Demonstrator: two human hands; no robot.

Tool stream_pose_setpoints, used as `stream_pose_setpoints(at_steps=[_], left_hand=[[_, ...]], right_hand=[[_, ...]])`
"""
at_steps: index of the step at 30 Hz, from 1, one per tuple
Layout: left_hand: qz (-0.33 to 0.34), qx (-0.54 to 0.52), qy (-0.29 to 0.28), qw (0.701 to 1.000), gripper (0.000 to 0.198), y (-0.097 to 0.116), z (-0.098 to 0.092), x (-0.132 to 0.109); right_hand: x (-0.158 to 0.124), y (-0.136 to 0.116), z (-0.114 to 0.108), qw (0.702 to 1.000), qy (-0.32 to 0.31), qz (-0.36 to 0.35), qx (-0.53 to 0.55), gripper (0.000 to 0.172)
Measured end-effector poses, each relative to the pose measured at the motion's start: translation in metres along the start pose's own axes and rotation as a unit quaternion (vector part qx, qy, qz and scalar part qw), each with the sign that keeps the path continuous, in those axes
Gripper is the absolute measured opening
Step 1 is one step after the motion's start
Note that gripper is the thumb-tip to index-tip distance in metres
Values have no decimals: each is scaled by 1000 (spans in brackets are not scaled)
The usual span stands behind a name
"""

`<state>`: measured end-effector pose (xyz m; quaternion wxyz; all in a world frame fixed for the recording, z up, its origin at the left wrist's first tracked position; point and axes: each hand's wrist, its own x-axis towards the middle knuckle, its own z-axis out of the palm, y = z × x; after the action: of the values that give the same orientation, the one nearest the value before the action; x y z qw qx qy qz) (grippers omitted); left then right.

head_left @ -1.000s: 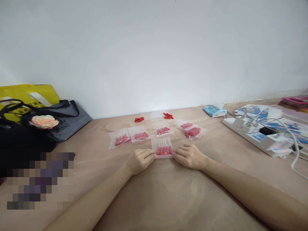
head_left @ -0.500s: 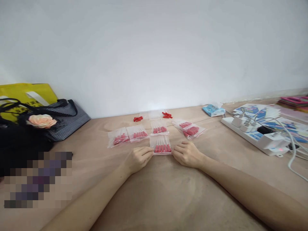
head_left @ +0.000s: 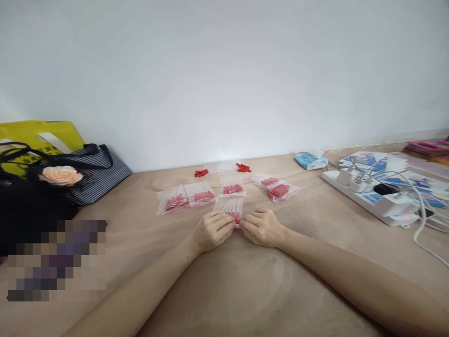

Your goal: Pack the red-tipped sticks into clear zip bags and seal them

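A small clear zip bag [head_left: 233,206] holding pale sticks with red ends lies in front of me. My left hand [head_left: 214,230] pinches its near edge at the left, fingers closed. At the right of the same edge, the closed fingers of my right hand [head_left: 263,228] also grip it. Only a narrow gap separates the fingertips, and they hide part of the red ends. Just beyond lies a similar bag [head_left: 233,186]. Two more filled bags [head_left: 199,194] rest to the left, and overlapping bags of red pieces [head_left: 277,188] to the right.
Loose red pieces [head_left: 201,173] and another red pile [head_left: 243,167] lie near the wall. A blue tissue pack [head_left: 310,160] and a power strip [head_left: 365,195] with chargers and cables are at right. Handbags [head_left: 101,175] stand at left. A patch at lower left is pixelated.
My hands have moved closer together along the bag's near edge, the left one rightward and the right one slightly leftward. The bag's top has shifted a little left.
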<state>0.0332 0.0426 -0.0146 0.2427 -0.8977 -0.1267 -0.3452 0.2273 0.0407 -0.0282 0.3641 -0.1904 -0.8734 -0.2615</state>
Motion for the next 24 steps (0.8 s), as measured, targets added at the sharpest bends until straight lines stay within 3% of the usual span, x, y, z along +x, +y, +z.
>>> stream_pose_setpoints(at_steps=[9,16,24], left_hand=[[21,20,12,1000,14,2,-3,3],[43,47,19,998,10,-1,-4,2],[35,92,-6,995,9,-8,-5,-7]], right_hand=[[4,-5,1,1000,3,12,-6,24],[5,-2,1,1000,12,-22,-16,27],[-4,2,-5,999,11,31,5,19]])
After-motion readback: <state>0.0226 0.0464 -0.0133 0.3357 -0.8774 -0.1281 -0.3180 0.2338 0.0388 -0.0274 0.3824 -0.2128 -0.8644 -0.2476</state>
